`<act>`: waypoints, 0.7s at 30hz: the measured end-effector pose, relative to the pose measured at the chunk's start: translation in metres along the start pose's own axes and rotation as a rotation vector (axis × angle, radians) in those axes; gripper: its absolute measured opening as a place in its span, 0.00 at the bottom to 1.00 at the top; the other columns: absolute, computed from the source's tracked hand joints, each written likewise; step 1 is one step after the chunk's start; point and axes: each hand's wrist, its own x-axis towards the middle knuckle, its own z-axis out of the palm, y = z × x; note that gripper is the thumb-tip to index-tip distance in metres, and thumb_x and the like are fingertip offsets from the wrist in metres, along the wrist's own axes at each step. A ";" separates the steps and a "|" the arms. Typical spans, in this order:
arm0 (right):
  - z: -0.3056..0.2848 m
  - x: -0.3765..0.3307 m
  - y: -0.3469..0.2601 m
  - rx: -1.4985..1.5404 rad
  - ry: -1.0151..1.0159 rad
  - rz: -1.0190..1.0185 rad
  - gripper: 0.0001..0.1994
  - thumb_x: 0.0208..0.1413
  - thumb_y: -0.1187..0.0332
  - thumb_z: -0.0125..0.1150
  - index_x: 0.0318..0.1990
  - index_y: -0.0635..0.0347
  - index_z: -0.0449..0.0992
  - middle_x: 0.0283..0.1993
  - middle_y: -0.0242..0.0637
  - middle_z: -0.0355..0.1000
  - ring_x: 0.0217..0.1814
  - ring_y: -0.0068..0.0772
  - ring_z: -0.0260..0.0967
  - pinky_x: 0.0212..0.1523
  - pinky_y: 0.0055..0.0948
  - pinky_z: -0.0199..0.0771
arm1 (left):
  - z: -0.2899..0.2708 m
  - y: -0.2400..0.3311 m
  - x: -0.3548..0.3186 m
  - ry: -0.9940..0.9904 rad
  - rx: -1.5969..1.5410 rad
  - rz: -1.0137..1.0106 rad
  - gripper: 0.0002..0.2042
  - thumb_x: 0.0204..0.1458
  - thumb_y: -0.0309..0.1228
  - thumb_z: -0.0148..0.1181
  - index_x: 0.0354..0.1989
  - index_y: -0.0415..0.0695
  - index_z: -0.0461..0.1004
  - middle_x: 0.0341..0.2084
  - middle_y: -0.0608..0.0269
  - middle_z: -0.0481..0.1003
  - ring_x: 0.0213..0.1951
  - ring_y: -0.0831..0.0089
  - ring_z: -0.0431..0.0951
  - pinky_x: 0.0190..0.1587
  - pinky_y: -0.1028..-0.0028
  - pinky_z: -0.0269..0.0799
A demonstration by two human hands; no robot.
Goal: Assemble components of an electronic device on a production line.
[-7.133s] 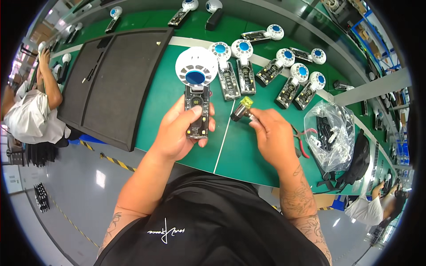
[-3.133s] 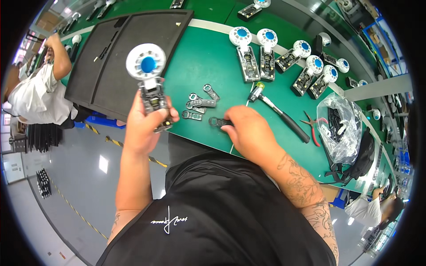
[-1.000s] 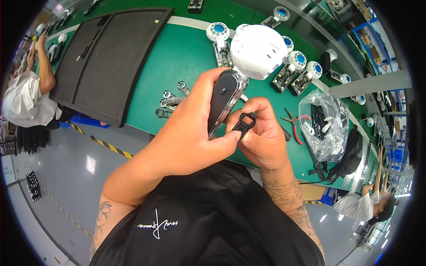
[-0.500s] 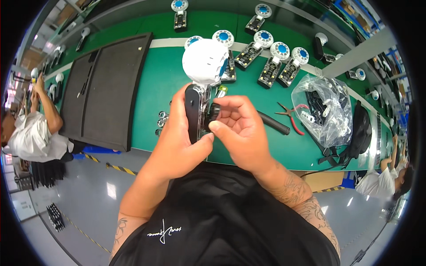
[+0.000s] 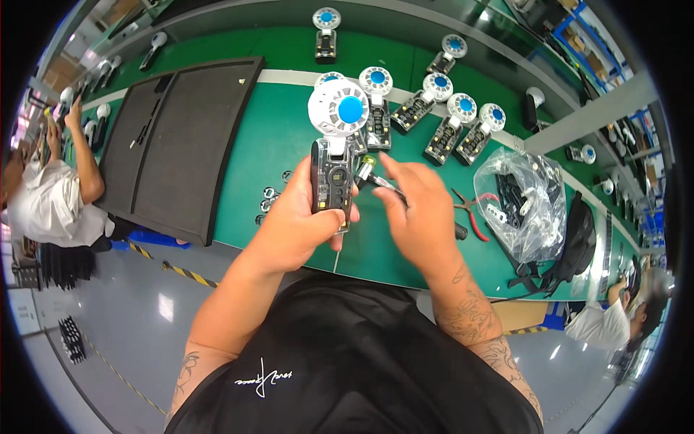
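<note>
**Bright, even light; a bent and murky rim**

My feed is bright around the hands, with light that seems to fall from above and only soft shading on the left hand (image 5: 293,220) and right hand (image 5: 426,210). The held device (image 5: 332,184) reads crisply, its white head close to washing out. To the right of the hands, the plastic bag (image 5: 522,217) throws scattered glints. Below and left of them, I get a hard white glare patch on the grey floor (image 5: 123,289). Nearer me, the black shirt (image 5: 347,347) swallows detail. The counter (image 5: 264,137) bows with the fisheye, and far left of the hands a co-worker (image 5: 54,192) looks stretched and soft before the rim falls to black.
</note>
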 end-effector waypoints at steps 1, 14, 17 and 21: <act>0.002 -0.003 0.008 -0.003 -0.003 -0.009 0.21 0.57 0.76 0.68 0.60 0.61 0.79 0.39 0.39 0.80 0.35 0.40 0.75 0.38 0.33 0.76 | -0.003 0.000 0.000 0.002 -0.006 0.008 0.37 0.51 0.16 0.53 0.73 0.38 0.54 0.54 0.46 0.73 0.44 0.62 0.80 0.32 0.71 0.79; -0.059 -0.006 -0.051 0.441 0.083 0.287 0.09 0.59 0.75 0.65 0.47 0.62 0.78 0.37 0.38 0.79 0.32 0.37 0.74 0.33 0.35 0.73 | -0.016 0.003 -0.006 -0.042 -0.183 0.033 0.36 0.49 0.15 0.53 0.71 0.41 0.56 0.51 0.50 0.74 0.41 0.68 0.80 0.22 0.78 0.71; -0.072 -0.004 -0.039 0.454 0.038 -0.192 0.12 0.57 0.77 0.66 0.48 0.63 0.82 0.39 0.37 0.81 0.32 0.33 0.74 0.34 0.32 0.75 | -0.015 0.004 0.000 -0.041 -0.161 0.047 0.36 0.49 0.15 0.53 0.71 0.42 0.56 0.51 0.51 0.74 0.40 0.68 0.79 0.22 0.78 0.71; -0.033 0.007 -0.038 0.064 -0.256 -0.046 0.25 0.50 0.79 0.71 0.59 0.61 0.80 0.40 0.34 0.80 0.35 0.31 0.75 0.40 0.30 0.79 | -0.012 -0.001 -0.004 0.015 -0.109 0.064 0.37 0.49 0.15 0.53 0.72 0.43 0.56 0.51 0.51 0.74 0.40 0.67 0.79 0.21 0.78 0.71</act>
